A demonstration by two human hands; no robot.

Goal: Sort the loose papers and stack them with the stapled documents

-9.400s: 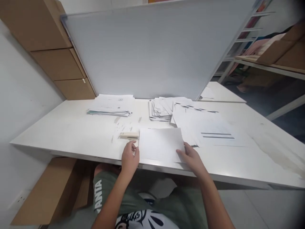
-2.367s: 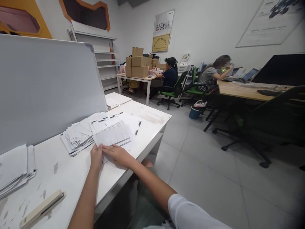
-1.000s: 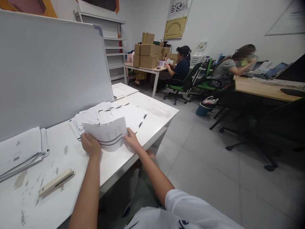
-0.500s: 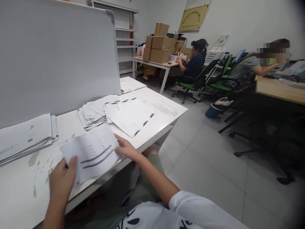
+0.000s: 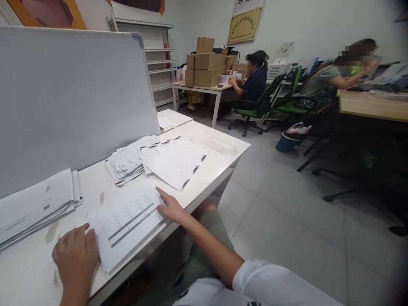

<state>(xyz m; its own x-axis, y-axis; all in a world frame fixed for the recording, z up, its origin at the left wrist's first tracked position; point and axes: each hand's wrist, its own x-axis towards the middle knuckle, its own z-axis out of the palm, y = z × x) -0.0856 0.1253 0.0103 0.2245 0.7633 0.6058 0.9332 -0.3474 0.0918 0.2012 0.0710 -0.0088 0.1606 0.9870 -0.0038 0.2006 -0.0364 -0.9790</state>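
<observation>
A thin set of printed white sheets (image 5: 127, 221) lies flat near the front edge of the white table (image 5: 219, 157). My left hand (image 5: 75, 260) rests on its near left corner, fingers curled over the edge. My right hand (image 5: 170, 207) lies flat with fingers spread on its right edge. Beyond my right hand sit a fanned spread of printed sheets (image 5: 174, 159) and a stack of folded papers (image 5: 124, 163). A thicker paper pile (image 5: 35, 208) lies at the far left.
A whiteboard (image 5: 76, 97) stands upright along the table's back edge. Two people sit at desks across the room, beside green chairs (image 5: 255, 111), stacked cardboard boxes (image 5: 204, 66) and a blue bin (image 5: 287, 142). Grey tiled floor lies to the right.
The sheets, held up off the table a second ago, have been brought toward me and laid flat. Both hands now press on them. The stapler is out of view.
</observation>
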